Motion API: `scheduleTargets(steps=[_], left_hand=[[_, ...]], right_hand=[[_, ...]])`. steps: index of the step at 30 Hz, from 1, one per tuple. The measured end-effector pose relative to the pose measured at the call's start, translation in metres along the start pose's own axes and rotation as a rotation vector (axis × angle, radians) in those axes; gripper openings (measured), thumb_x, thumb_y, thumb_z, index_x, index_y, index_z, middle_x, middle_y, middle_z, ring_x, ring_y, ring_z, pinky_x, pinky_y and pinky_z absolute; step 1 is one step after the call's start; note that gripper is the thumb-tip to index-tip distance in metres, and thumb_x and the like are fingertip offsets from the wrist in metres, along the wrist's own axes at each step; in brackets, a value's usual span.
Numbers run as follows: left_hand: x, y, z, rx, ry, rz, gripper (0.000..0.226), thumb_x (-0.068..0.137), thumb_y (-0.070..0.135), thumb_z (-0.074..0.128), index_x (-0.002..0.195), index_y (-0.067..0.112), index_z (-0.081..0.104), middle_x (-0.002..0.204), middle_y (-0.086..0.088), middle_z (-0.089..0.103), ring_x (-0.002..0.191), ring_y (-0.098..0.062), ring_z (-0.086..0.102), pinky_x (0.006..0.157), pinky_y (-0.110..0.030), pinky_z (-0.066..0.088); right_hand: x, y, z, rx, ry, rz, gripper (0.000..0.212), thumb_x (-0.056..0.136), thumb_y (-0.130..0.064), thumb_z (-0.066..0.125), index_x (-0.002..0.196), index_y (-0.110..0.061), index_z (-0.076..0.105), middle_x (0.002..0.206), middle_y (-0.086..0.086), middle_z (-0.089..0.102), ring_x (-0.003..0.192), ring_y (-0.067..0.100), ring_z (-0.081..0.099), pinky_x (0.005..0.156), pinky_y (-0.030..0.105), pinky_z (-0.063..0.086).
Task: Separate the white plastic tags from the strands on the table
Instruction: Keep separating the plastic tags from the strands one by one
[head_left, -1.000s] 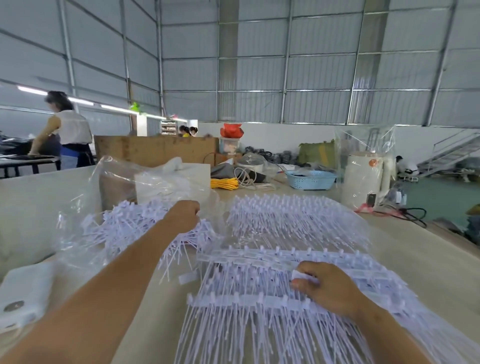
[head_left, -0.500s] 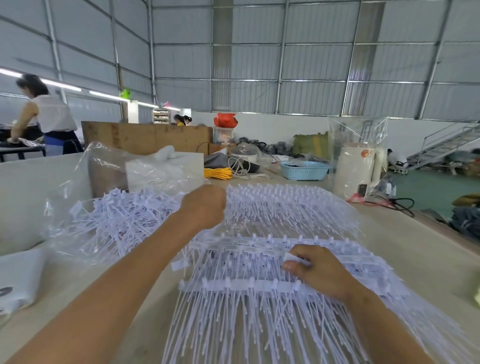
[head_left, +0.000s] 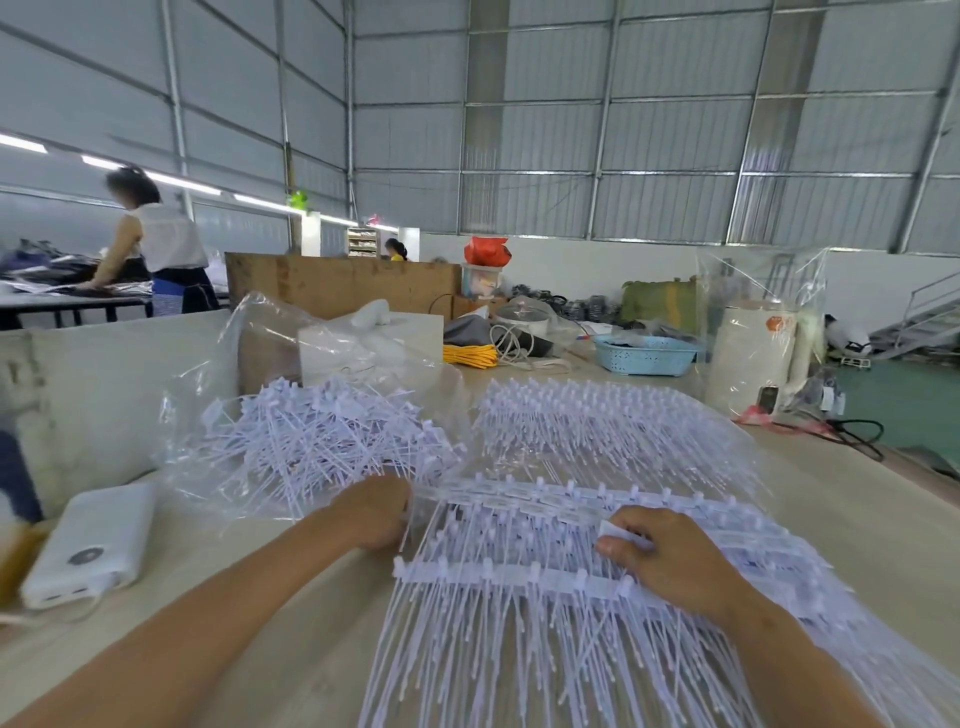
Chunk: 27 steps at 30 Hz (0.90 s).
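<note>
Tag strip (head_left: 519, 492): long axis crosswise; left hand (head_left: 371, 512) curled at its left end, grasp unclear, nearer than right hand (head_left: 670, 561), pinching a white tag (head_left: 613, 531).

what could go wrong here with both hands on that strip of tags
1. The left hand grips the end of the upper strip while the right hand pinches one white tag; a hard pull could snap a strand or drag the whole layered sheet.
2. The loose pile on the clear plastic bag sits right by the left hand, so a sideways tug may scatter it.
3. The power bank lies near the left forearm and could get nudged.
</note>
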<state>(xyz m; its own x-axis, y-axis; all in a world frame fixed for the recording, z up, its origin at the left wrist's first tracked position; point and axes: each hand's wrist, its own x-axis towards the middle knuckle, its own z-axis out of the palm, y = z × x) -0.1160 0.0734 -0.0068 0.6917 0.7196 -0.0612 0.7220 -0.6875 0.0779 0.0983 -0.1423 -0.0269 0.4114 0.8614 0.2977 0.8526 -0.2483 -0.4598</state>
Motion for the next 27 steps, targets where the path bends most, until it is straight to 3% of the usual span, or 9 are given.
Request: scheduleTargets(steps=[2, 4, 7, 10, 14, 18, 21, 24, 27], left_hand=[[-0.007, -0.004, -0.008, -0.067, -0.076, -0.007, 0.032, 0.090, 0.015, 0.052, 0.060, 0.015, 0.041, 0.063, -0.001, 0.043, 0.054, -0.012, 0.044, 0.044, -0.013, 0.031], [-0.015, -0.006, -0.021, -0.188, -0.163, -0.027, 0.034, 0.087, 0.011, 0.058, 0.057, 0.015, 0.042, 0.059, -0.001, 0.041, 0.042, -0.008, 0.049, 0.040, -0.012, 0.037], [-0.028, -0.010, -0.046, -0.342, -0.285, -0.055, 0.023, 0.087, 0.005, 0.061, 0.066, 0.007, 0.052, 0.071, -0.005, 0.054, 0.049, -0.012, 0.062, 0.045, -0.018, 0.048], [-0.039, -0.016, -0.068, -0.205, -0.301, -0.052, 0.029, 0.082, 0.004, 0.062, 0.056, 0.011, 0.054, 0.051, 0.004, 0.064, 0.056, -0.011, 0.060, 0.055, -0.016, 0.044], [-0.060, -0.032, -0.099, -0.089, -0.224, -0.057, 0.030, 0.080, 0.006, 0.063, 0.051, 0.012, 0.055, 0.044, 0.006, 0.061, 0.048, -0.008, 0.055, 0.058, -0.017, 0.043], [-0.080, -0.052, -0.127, -0.272, -0.119, -0.040, 0.015, 0.084, 0.006, 0.067, 0.069, 0.007, 0.070, 0.052, -0.003, 0.064, 0.041, -0.009, 0.051, 0.043, -0.016, 0.039], [-0.084, -0.072, -0.140, -0.450, 0.077, -0.049, 0.009, 0.088, 0.005, 0.063, 0.083, 0.003, 0.071, 0.055, -0.006, 0.067, 0.040, -0.007, 0.052, 0.039, -0.015, 0.039], [-0.070, -0.079, -0.139, -0.547, 0.224, -0.082, 0.010, 0.090, 0.004, 0.060, 0.085, 0.004, 0.069, 0.053, -0.005, 0.067, 0.039, -0.005, 0.055, 0.039, -0.014, 0.041], [-0.041, -0.065, -0.119, -0.528, 0.115, -0.124, 0.009, 0.089, 0.005, 0.062, 0.082, 0.004, 0.068, 0.053, -0.003, 0.067, 0.040, -0.005, 0.055, 0.040, -0.015, 0.043]], right_hand=[[0.000, 0.000, 0.000, -0.007, -0.002, 0.002, 0.030, 0.090, -0.033, 0.058, 0.077, -0.007, 0.058, 0.075, 0.012, 0.056, 0.070, 0.024, 0.055, 0.065, 0.030, 0.038], [0.000, 0.000, 0.000, -0.009, -0.003, 0.005, 0.029, 0.090, -0.034, 0.058, 0.076, -0.009, 0.057, 0.073, 0.008, 0.055, 0.068, 0.021, 0.053, 0.065, 0.029, 0.037], [0.000, 0.000, 0.000, -0.014, -0.007, 0.002, 0.029, 0.090, -0.034, 0.058, 0.074, -0.010, 0.054, 0.068, 0.003, 0.050, 0.065, 0.017, 0.049, 0.062, 0.026, 0.034], [0.000, 0.002, 0.000, -0.009, -0.012, -0.002, 0.027, 0.091, -0.034, 0.058, 0.075, -0.012, 0.055, 0.069, 0.002, 0.051, 0.067, 0.018, 0.052, 0.062, 0.025, 0.035], [0.001, 0.003, 0.000, -0.018, -0.010, -0.001, 0.028, 0.090, -0.034, 0.058, 0.067, -0.020, 0.049, 0.064, -0.002, 0.048, 0.061, 0.011, 0.048, 0.059, 0.022, 0.034], [0.001, 0.002, 0.000, -0.032, -0.014, -0.007, 0.031, 0.091, -0.035, 0.058, 0.065, -0.023, 0.046, 0.063, -0.001, 0.046, 0.059, 0.009, 0.046, 0.058, 0.019, 0.032], [0.001, 0.002, 0.000, -0.044, -0.012, -0.009, 0.033, 0.091, -0.035, 0.057, 0.064, -0.024, 0.043, 0.062, 0.000, 0.044, 0.057, 0.009, 0.044, 0.057, 0.020, 0.031], [0.002, 0.003, 0.001, -0.051, -0.006, -0.003, 0.032, 0.091, -0.035, 0.057, 0.064, -0.024, 0.044, 0.062, -0.001, 0.046, 0.057, 0.008, 0.045, 0.057, 0.020, 0.032], [0.003, 0.002, 0.001, -0.061, -0.003, 0.007, 0.034, 0.091, -0.036, 0.057, 0.062, -0.027, 0.041, 0.061, -0.002, 0.045, 0.056, 0.006, 0.043, 0.056, 0.019, 0.031]])
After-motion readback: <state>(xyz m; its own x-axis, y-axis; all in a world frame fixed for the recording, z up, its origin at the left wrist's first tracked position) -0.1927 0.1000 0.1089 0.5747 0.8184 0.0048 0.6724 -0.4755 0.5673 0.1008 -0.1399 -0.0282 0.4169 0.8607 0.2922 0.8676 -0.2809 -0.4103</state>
